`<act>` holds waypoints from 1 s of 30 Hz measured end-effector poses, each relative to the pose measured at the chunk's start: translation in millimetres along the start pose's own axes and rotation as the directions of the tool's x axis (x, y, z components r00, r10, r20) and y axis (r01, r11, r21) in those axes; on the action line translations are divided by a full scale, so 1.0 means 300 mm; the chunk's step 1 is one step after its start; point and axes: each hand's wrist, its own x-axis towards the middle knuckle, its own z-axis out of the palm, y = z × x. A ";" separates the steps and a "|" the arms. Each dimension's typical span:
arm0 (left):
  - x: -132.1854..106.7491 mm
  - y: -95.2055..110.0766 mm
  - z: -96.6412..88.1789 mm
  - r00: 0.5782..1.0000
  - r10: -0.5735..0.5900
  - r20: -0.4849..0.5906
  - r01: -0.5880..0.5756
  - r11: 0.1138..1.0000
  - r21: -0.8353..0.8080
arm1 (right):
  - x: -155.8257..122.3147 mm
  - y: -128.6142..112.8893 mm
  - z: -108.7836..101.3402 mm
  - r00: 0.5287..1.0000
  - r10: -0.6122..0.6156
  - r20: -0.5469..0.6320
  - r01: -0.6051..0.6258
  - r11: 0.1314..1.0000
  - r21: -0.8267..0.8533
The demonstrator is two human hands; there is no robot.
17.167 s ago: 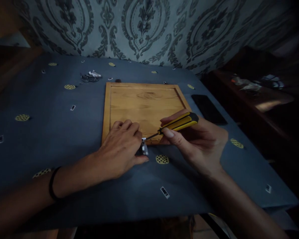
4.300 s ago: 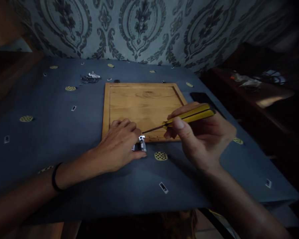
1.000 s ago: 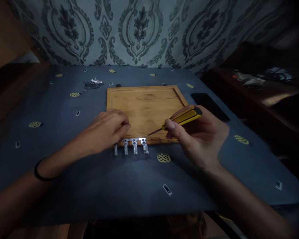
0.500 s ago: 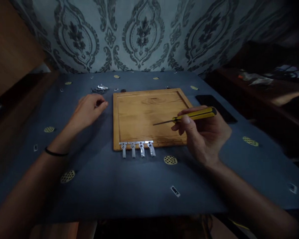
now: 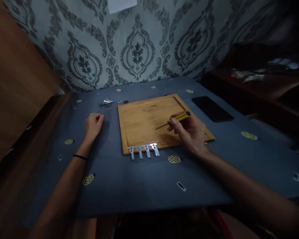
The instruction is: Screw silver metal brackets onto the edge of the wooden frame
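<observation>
In my right hand (image 5: pixel 190 132) is a screwdriver (image 5: pixel 178 117) with a yellow and black handle. Its thin shaft points left, over the wooden board (image 5: pixel 144 116). Along the board's near left edge sit several small metal hinge-like pieces (image 5: pixel 147 151), their arms sticking out past the edge toward me. To the left of the board, my left hand (image 5: pixel 94 125) is closed near the tablecloth, thumb and fingers together. What it may hold is hidden. Beyond it lies a small pile of metal parts (image 5: pixel 106 103).
A black phone-like slab (image 5: pixel 212 109) lies right of the board. The blue tablecloth (image 5: pixel 139 189) bears printed pineapples. Patterned curtain or wall covering (image 5: pixel 137 49) rises behind. A wooden panel (image 5: pixel 22 73) stands left; a dark shelf with clutter (image 5: pixel 251 76) is at right.
The view has shifted and tilted upward. My left thumb and fingers have come closer together, with the hand a little farther from the board. My right hand still holds the screwdriver over the board.
</observation>
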 end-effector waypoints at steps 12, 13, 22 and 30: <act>-0.027 -0.093 -0.032 0.988 -0.088 -0.129 0.093 0.995 0.027 | 0.028 -0.013 0.008 0.996 -0.067 0.060 0.064 0.997 0.044; -0.026 -0.084 -0.017 0.987 -0.077 -0.138 0.083 0.996 0.041 | 0.032 -0.009 0.009 0.995 -0.075 0.060 0.072 0.996 0.052; 0.095 0.026 0.086 0.980 -0.018 -0.200 0.060 0.977 0.206 | 0.029 0.021 0.014 0.980 -0.176 0.096 0.173 0.984 0.040; 0.219 0.019 0.097 0.983 -0.054 -0.174 0.099 0.960 0.262 | 0.041 0.038 0.010 0.967 -0.236 0.094 0.237 0.972 0.000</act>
